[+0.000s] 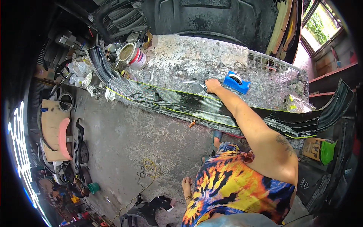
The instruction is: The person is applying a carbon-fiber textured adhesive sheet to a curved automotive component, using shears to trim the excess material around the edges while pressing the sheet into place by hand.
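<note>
My right hand [211, 85] reaches onto the worn workbench [170, 53], its fingers closed on the scissors [194, 84], whose blades point left. Just right of it sits a blue tape dispenser [236, 83] with a white roll. Along the bench's near edge, beneath my forearm, runs a long black carbon-fibre fabric strip [170, 97] with yellow edging, lying on a dark mould [334, 106] that curves up at both ends. My left hand [186, 186] hangs low beside my body, away from the bench, fingers loosely apart with nothing visible in them.
A paint can [138, 60] and cluttered bottles [75, 70] stand left. Dark body panels [204, 19] lean behind the bench. On the concrete floor [106, 125] lie a yellow cord [153, 168], cardboard [53, 125] and dark parts [143, 215]. A green bucket [93, 188] is lower left.
</note>
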A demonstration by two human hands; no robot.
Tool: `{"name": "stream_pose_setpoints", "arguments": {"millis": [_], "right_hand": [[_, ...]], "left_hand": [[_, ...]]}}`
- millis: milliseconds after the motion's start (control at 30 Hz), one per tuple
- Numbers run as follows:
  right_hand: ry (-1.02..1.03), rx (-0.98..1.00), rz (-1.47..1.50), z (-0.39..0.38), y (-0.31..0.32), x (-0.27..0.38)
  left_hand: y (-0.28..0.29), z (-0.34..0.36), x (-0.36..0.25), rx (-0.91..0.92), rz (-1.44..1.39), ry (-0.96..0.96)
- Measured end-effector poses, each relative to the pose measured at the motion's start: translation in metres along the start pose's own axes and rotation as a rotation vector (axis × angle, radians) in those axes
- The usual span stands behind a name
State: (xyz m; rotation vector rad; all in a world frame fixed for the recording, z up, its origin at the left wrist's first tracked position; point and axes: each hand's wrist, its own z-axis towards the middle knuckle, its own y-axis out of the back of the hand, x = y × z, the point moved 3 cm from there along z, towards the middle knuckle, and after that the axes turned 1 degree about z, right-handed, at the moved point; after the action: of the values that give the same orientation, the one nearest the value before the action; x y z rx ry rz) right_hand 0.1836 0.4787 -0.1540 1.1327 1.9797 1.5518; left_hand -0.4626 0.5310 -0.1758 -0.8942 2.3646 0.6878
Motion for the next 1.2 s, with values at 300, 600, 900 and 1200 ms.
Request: {"name": "stream_pose_setpoints", "arguments": {"millis": [300, 600, 900, 1200], "right_hand": [[-0.06, -0.099, -0.023, 0.008, 0.009, 0.003], [-0.045, 0.018, 0.873, -0.119, 0.12, -0.034], [0.093, -0.177, 2.113, -0.422, 0.058, 0.127], [0.163, -0.262, 2.314, -0.567, -0.026, 0.153]], "left_hand": [[0.044, 0.092, 0.05, 0.08, 0.005, 0.137], [0.025, 0.153, -0.076, 0.456, 0.226, -0.412], [-0.176, -0.061, -0.342, 1.254, 0.191, -0.859], [-0.273, -0.196, -0.232, 1.746, 0.259, -0.344]]}}
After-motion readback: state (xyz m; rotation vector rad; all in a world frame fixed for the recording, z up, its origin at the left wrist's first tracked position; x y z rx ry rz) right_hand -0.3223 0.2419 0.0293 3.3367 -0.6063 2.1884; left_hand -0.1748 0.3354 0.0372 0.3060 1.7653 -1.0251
